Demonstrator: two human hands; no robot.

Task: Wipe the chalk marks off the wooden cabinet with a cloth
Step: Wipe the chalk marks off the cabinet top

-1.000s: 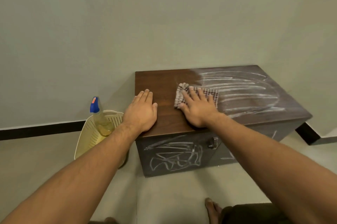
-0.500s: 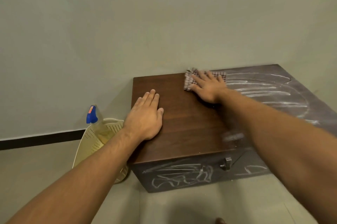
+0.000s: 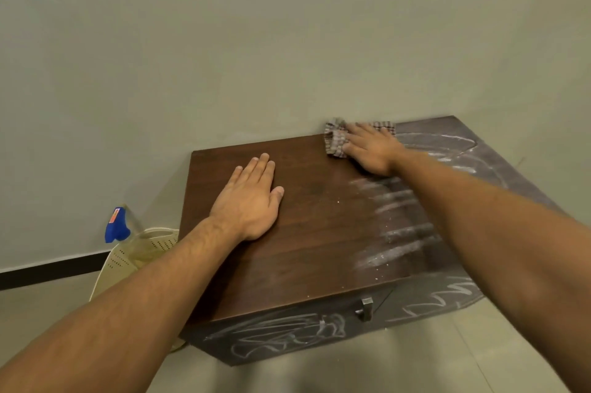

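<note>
A low dark wooden cabinet (image 3: 307, 232) stands against the wall. My right hand (image 3: 371, 149) presses a checked cloth (image 3: 335, 141) flat at the back edge of the top, touching the wall. White chalk marks (image 3: 399, 232) smear the right part of the top; the left part is bare brown wood. More chalk scribbles (image 3: 281, 335) cover the front face around a metal handle (image 3: 366, 309). My left hand (image 3: 251, 197) lies flat and spread on the bare left part, holding nothing.
A cream perforated basket (image 3: 128, 261) sits on the floor left of the cabinet, with a blue-capped spray bottle (image 3: 116, 227) in it. A plain wall rises right behind the cabinet. Tiled floor lies in front.
My right hand slid the cloth from the front middle of the top to its back edge. The view has come closer to the cabinet. My left hand stayed flat in place.
</note>
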